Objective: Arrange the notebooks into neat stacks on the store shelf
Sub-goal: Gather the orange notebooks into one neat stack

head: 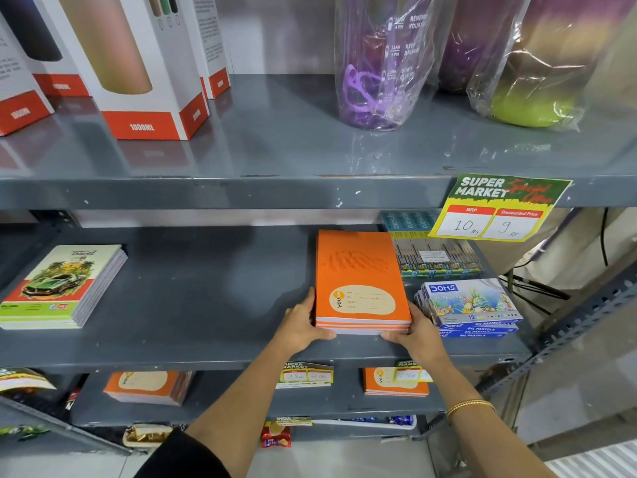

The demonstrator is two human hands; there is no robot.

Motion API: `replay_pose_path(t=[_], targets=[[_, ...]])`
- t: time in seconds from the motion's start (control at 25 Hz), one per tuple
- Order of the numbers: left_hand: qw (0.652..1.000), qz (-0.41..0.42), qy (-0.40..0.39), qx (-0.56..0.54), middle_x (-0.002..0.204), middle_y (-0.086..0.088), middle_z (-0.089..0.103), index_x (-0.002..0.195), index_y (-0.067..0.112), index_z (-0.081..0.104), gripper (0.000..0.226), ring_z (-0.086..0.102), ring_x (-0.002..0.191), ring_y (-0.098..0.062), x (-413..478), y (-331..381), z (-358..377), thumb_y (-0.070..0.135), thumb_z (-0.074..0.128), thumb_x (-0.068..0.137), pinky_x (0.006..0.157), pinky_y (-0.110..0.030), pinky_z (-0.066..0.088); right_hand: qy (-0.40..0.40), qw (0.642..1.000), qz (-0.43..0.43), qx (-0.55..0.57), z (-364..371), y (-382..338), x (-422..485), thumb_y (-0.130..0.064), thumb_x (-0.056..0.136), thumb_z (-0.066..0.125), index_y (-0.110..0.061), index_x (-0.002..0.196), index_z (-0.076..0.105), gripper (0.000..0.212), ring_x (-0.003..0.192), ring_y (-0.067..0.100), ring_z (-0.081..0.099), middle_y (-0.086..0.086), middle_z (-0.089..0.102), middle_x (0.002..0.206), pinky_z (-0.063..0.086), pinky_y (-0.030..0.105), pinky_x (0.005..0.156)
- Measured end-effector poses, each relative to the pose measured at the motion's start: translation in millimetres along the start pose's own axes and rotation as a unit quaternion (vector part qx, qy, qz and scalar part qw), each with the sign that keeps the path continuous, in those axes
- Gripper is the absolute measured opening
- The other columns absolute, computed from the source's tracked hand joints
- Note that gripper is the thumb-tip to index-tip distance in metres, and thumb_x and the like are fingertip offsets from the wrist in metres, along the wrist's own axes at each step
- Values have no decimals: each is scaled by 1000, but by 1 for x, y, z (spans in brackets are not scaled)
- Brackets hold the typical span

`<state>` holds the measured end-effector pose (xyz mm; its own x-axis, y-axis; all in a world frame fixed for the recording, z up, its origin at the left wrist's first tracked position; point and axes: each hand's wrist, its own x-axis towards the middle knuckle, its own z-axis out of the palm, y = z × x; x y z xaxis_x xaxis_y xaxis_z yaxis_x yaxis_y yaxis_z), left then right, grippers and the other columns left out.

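Note:
A small stack of orange notebooks [358, 270] lies flat on the grey middle shelf [206, 305], right of centre. My left hand [300, 326] presses the stack's near left corner, and my right hand [417, 331] holds its near right corner. Both hands grip the front edge of the stack. At the shelf's left end lies a second stack of green car-cover notebooks [58, 288]. On the shelf below lie more orange notebooks: one pile [148, 386] to the left and another [393, 382] to the right, partly hidden by price tags.
Boxes of oil pastels [472, 307] sit right beside the orange stack, with pencil packs [437, 260] behind them. A yellow price tag [496, 208] hangs from the upper shelf edge. Bottle boxes [138, 70] and wrapped bottles [382, 63] stand on the top shelf.

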<state>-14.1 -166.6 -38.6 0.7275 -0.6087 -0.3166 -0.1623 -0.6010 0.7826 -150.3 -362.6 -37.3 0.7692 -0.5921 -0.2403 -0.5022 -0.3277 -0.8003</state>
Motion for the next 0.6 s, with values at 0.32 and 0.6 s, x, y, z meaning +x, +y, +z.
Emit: replay_pose_path(t=[0.32, 0.6], targets=[[999, 30, 35, -23, 127, 0, 65, 138, 25, 42, 72, 61, 118, -20, -6, -4, 5, 22, 78, 76, 102, -48, 48, 28, 1000, -10, -6, 5, 5, -4, -17, 76, 75, -13, 131, 49, 61, 113, 27, 61, 6, 66, 121, 48, 46, 98], [997, 29, 50, -43, 125, -2, 67, 139, 25, 42, 70, 62, 118, -21, -6, -5, 8, 20, 76, 77, 104, -48, 46, 37, 999, -9, 21, 7, 9, -3, -14, 75, 75, -11, 128, 51, 58, 111, 26, 63, 8, 67, 120, 49, 45, 98]])
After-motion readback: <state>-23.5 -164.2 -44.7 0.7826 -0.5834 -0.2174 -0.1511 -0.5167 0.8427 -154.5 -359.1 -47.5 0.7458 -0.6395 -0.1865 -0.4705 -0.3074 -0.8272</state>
